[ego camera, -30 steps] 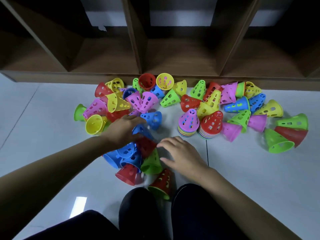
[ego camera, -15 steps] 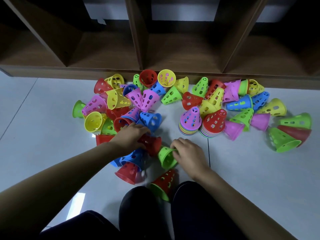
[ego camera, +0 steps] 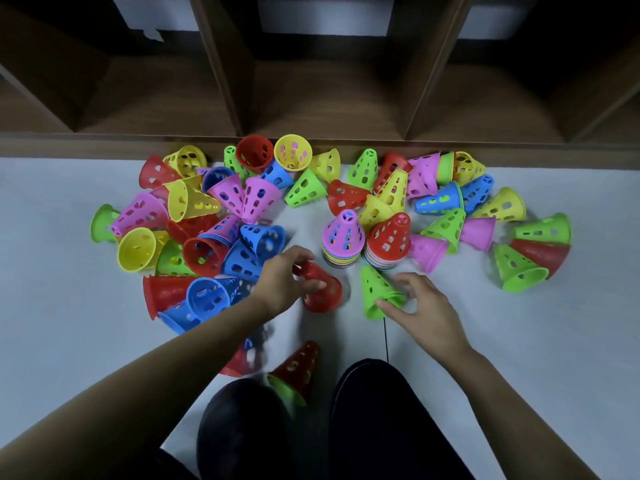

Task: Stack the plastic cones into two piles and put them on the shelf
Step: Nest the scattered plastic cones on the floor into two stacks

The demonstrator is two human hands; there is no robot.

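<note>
Across the top, a dark wooden shelf (ego camera: pixel 329 98), open compartments parted by upright dividers, bottom edge down on the pale floor (ego camera: pixel 519 358); at the lower edge, two knees in dark trousers (ego camera: pixel 381 427), both bare forearms reaching forward above them; spread over the floor along the shelf front, loose perforated plastic cones in red, yellow, green, blue and pink, mostly tipped on their sides: a dense left heap (ego camera: pixel 194 202) and a looser right spread (ego camera: pixel 440 202); between those two masses, upright on the floor and side by side, two stacked piles, not on the shelf: pink-topped pile (ego camera: pixel 343 233) to the left, red-topped pile (ego camera: pixel 389 237) to the right, rims of many colours showing at each base; just nearer than the pink-topped pile, left hand (ego camera: pixel 280 282), grip closed, fingers and thumb curled round the narrow upper part of a red cone (ego camera: pixel 322 289), wide rim downward, slightly blurred, on the floor or lifted impossible to tell; just nearer than the red-topped pile, right hand (ego camera: pixel 422 306), grip a pinch of thumb and fingertips at the wide rim of a green cone (ego camera: pixel 375 289), tilted, tip toward that pile, touching it or not unclear; beside the left knee, a nested pair (ego camera: pixel 298 365), red over green, lying on its side.
</note>
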